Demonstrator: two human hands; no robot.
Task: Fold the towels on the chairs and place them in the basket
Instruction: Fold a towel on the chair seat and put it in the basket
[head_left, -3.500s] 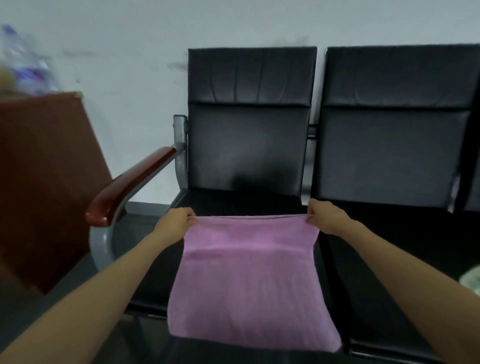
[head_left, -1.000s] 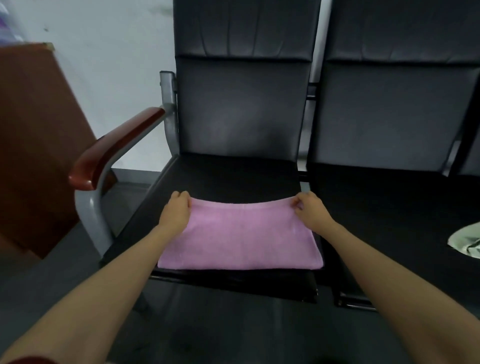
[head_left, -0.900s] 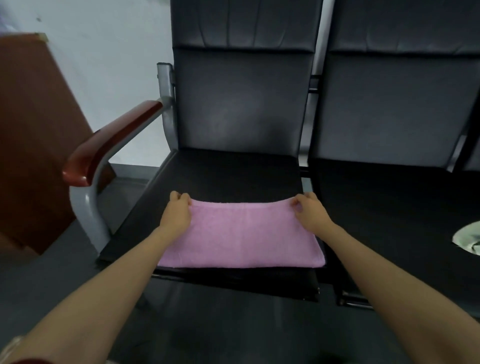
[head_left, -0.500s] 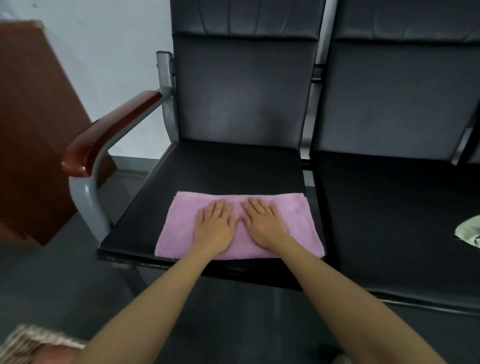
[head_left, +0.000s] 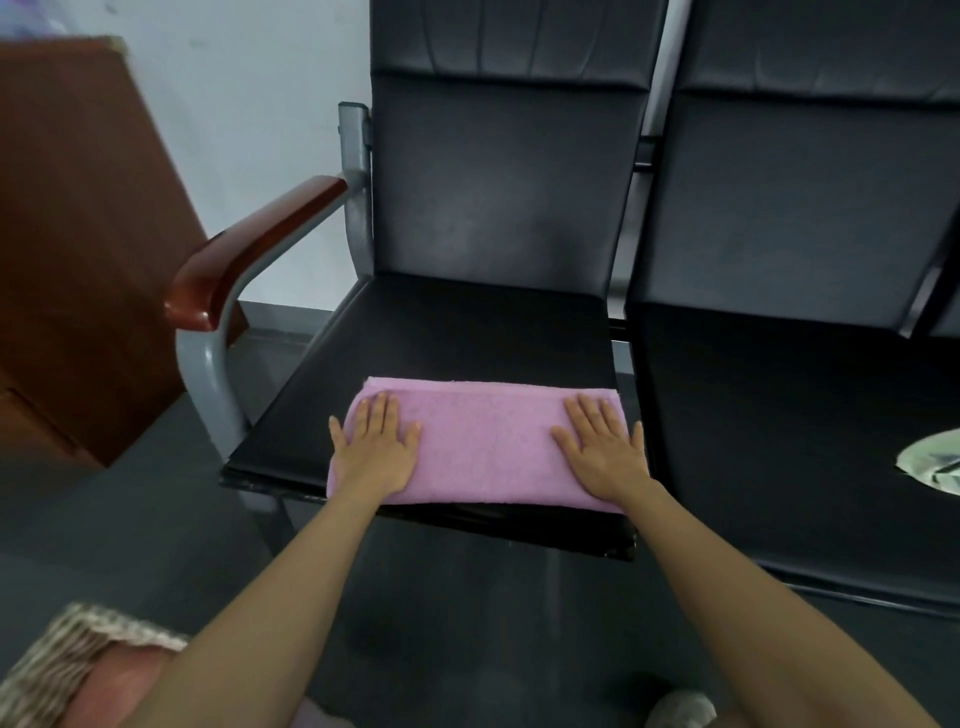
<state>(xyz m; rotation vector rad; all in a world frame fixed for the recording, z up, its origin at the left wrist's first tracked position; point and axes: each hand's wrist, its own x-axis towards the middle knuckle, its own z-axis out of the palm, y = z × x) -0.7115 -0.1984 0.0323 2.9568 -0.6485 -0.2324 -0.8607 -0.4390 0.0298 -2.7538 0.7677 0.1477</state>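
black chair (head_left: 457, 332): stands beside a second chair (head_left: 779, 389). pink towel (head_left: 488, 441): lies folded in a long strip on the front of the first seat. wicker basket (head_left: 57, 660): sits low at the left. left hand (head_left: 376, 452), right hand (head_left: 605, 452): press flat on the towel's two ends, fingers straight and slightly spread.

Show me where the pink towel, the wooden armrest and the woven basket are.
pink towel (head_left: 483, 447), head view, middle of its top face.
wooden armrest (head_left: 254, 244), head view, its top surface.
woven basket (head_left: 60, 652), head view, its striped rim.
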